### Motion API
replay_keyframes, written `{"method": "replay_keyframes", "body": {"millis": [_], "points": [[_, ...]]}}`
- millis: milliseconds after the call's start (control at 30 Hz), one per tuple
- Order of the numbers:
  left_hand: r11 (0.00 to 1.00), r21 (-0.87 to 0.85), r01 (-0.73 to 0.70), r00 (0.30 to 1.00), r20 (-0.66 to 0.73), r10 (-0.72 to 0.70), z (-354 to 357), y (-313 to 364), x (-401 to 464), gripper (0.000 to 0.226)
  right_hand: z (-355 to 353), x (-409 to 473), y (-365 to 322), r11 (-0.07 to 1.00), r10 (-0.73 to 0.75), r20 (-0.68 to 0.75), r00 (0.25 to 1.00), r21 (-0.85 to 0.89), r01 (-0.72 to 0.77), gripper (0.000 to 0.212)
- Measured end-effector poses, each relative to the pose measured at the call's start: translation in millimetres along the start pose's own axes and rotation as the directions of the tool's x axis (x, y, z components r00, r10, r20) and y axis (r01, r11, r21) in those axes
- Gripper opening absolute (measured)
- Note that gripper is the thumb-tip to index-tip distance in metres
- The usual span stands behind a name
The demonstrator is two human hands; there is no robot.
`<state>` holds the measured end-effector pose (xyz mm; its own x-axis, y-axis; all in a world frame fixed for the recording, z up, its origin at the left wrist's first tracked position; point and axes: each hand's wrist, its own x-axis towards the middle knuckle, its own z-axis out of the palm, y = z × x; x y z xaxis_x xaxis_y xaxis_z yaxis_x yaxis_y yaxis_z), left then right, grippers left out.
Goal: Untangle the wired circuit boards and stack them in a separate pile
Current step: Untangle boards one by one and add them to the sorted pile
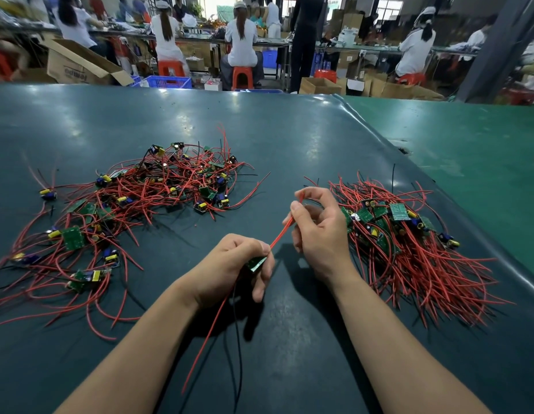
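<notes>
Dark green worktop (289, 138). Tangled heap (134, 210) of boards and red/black leads sprawls across the left half, loose leads spilling toward the near-left edge. Sorted pile (409, 234) lies right, boards bunched at the far end, leads fanned toward the near-right. A lighter green mat (468, 138) abuts the worktop on the right. Background: seated workers on red stools (241, 77), cartons, a blue crate (168, 82).

Between the two piles, left hand (238, 264) grips a board (256, 263), fingers curled round it; its red and black leads trail down toward the person. Right hand (316, 225) pinches a red wire (282, 233) between thumb and forefinger; the wire runs taut from the board up to that pinch. Right hand sits just beside the sorted pile, not clearly touching it.
</notes>
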<state>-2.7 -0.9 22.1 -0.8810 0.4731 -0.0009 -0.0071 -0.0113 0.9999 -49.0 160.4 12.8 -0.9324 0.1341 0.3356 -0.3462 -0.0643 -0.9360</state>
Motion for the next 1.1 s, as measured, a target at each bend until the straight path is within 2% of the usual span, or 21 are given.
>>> {"method": "replay_keyframes", "body": {"millis": [133,267,400,467,500,567,633,700,767,833,900,933,1100], "points": [[1.000,0.001,0.006,1.000,0.011,-0.006,0.0,1.2,0.7,0.037,-2.0,0.3,2.2,0.992,-0.063,-0.096,0.993,-0.113,0.052,0.012],[1.000,-0.020,0.014,0.999,0.050,-0.013,-1.5,0.0,-2.8,0.033,-4.1,1.9,7.1,0.956,-0.133,-0.095,0.987,-0.274,0.103,0.014],[1.000,-0.010,0.017,0.998,0.055,-0.016,-3.2,-0.9,-2.5,0.033,-9.7,3.2,10.2,0.875,-0.237,-0.085,0.968,-0.451,0.174,0.007],[1.000,0.000,0.020,0.999,0.032,-0.020,-1.8,0.1,-1.4,0.033,-8.9,2.8,6.7,0.892,-0.266,-0.132,0.955,-0.410,0.192,0.007],[1.000,-0.010,0.021,1.000,0.000,-0.021,-1.0,0.2,-0.7,0.032,-8.3,2.8,3.7,0.928,-0.234,-0.179,0.956,-0.333,0.165,0.015],[0.997,-0.075,0.001,0.996,-0.094,-0.008,0.3,-1.3,2.5,0.034,-9.5,4.0,-2.8,0.988,-0.066,-0.224,0.972,-0.153,0.032,0.039],[0.993,-0.117,-0.029,0.989,-0.150,0.011,2.2,-2.6,5.4,0.034,-11.9,4.4,-7.1,0.972,0.118,-0.128,0.985,-0.190,-0.141,0.056],[0.993,-0.109,-0.049,0.987,-0.159,0.031,4.3,-3.7,6.6,0.035,-8.6,-3.5,-9.4,0.949,0.268,0.104,0.958,-0.203,-0.243,0.057],[0.995,-0.087,-0.057,0.987,-0.152,0.044,6.0,-3.7,6.0,0.038,-1.1,-14.6,-10.8,0.945,0.316,0.353,0.881,-0.032,-0.327,0.046],[0.997,-0.065,-0.036,0.990,-0.135,0.027,5.9,-2.5,4.4,0.041,3.7,-19.7,-10.6,0.936,0.278,0.437,0.855,0.078,-0.344,0.034],[1.000,-0.025,-0.004,0.994,-0.109,0.001,5.6,-0.3,3.2,0.038,2.9,-17.1,-10.9,0.952,0.258,0.341,0.904,0.072,-0.298,0.015],[1.000,-0.010,0.004,0.996,-0.092,-0.005,5.5,0.7,2.8,0.037,0.8,-14.1,-10.9,0.959,0.248,0.271,0.930,0.066,-0.275,0.012],[1.000,0.002,-0.007,1.000,0.012,0.007,3.8,2.4,0.3,0.038,-2.1,-2.9,-10.5,0.957,0.238,-0.009,0.971,0.171,-0.233,0.012]]}}
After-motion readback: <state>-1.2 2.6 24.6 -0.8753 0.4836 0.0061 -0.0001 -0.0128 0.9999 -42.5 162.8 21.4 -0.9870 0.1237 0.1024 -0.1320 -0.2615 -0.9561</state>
